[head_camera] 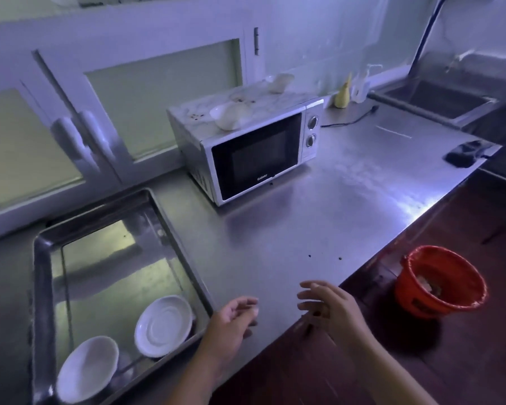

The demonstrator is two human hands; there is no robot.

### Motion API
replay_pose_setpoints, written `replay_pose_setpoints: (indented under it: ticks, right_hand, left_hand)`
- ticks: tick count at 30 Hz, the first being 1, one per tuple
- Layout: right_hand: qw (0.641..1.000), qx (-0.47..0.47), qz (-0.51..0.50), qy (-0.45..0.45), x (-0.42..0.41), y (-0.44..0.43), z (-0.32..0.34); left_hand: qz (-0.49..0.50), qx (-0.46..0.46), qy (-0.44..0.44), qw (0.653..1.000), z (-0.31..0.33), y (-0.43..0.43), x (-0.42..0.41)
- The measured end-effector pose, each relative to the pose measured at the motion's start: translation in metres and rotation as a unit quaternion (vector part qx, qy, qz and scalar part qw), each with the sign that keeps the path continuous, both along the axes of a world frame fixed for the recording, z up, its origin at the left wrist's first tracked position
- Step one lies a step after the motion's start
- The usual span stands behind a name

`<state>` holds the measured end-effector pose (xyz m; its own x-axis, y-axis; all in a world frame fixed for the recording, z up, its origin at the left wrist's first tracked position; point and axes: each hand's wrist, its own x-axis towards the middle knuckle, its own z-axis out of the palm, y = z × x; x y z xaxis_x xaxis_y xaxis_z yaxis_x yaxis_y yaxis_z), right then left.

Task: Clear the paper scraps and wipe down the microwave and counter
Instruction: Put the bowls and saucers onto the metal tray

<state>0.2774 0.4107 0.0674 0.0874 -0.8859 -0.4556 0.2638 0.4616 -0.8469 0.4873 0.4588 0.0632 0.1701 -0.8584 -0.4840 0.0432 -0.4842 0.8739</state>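
Fingers [247, 302] on the left hand [234, 320] hang loosely curled, fingers [310, 286] on the right hand [330, 308] are spread and relaxed, and neither hand holds anything I can see. Both hover low over the near edge of the counter [333, 200]. Nothing is picked up yet, so by my reading the clearing step is the one up now.

Look up at the microwave [254, 153]: it sits toward the back of the counter, door closed. On its top lie the paper scraps [230, 115], one white crumpled lump near the front edge and another further back, with dark specks [195, 116] scattered round them. A couple more dot the counter just ahead of the hands.

Down on the floor to the right stands a red bucket [441, 287] (something pale lies in it, too blurred to name), a likely place for the scraps. A dark cloth [465, 153], if that's what it is, lies at the far right edge of the counter near the sink [450, 97], well apart from both hands.

Next move, as I judge it: a long reach forward and up to the microwave top, pinching the lumps lightly so nothing sheds, then across to the bucket; wiping waits until a cloth is fetched
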Motion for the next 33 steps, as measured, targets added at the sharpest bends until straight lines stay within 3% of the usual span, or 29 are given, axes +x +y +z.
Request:
replay_pose_setpoints:
  ticks: [8,14,18,23,33]
  right_hand:
    - [0.999,-0.036,-0.001,0.015,-0.131,-0.062,0.002]
    - [0.996,-0.088,0.025,0.022,-0.183,-0.142,0.041]
    - [0.986,-0.144,0.071,0.049,-0.186,-0.216,0.077]
    - [0.97,-0.199,0.104,0.092,-0.176,-0.313,0.11]
    - [0.92,-0.283,0.21,0.172,-0.136,-0.505,0.158]
  left_hand:
    - [-0.017,-0.027,-0.02,0.999,0.003,-0.064,-0.133]
    - [-0.012,-0.074,-0.046,0.996,0.04,-0.135,-0.171]
    - [0.047,-0.135,-0.08,0.986,0.066,-0.203,-0.161]
    - [0.19,-0.184,-0.146,0.953,0.087,-0.301,-0.12]
    - [0.227,-0.204,-0.307,0.902,0.159,-0.421,-0.054]
